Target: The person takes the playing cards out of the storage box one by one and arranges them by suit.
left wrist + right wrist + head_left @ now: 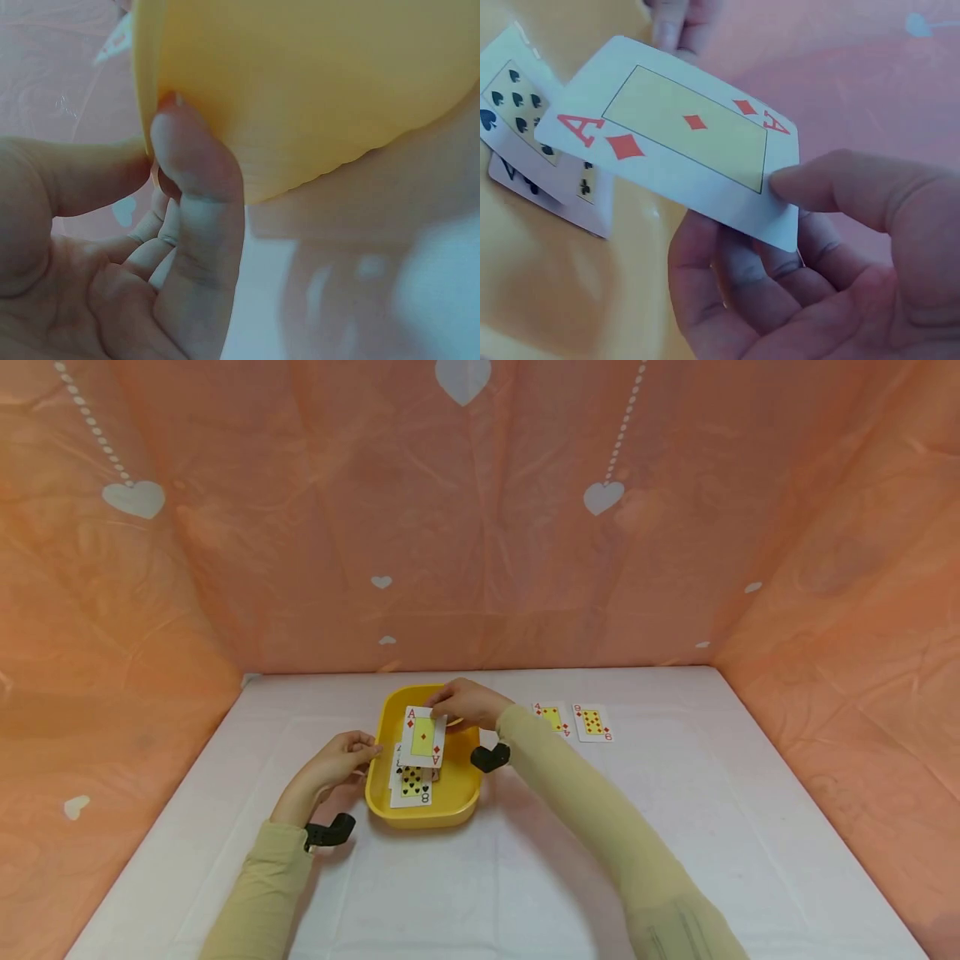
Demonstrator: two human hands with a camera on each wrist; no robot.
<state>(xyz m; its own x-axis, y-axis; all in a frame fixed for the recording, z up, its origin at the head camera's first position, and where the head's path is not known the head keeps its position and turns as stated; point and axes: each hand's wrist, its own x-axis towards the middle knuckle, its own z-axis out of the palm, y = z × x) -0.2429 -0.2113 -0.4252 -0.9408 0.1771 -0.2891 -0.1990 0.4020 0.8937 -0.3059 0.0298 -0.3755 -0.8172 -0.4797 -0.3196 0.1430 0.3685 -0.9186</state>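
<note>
My right hand (471,702) pinches an ace of diamonds playing card (690,120) by one corner, thumb on its face and fingers beneath. The card is held over a yellow plastic tub (457,789). With thumb and finger, my left hand (335,767) grips the tub's left rim, seen close up as a yellow wall (315,82) in the left wrist view. Inside the tub lie several loose cards, with an eight of spades (412,789) on top. The ace partly hides them in the head view.
A four of diamonds (552,718) and a nine of diamonds (592,723) lie face up on the white tablecloth (675,827), right of the tub. Orange cloth (480,552) with pale hearts stands behind and at both sides of the table.
</note>
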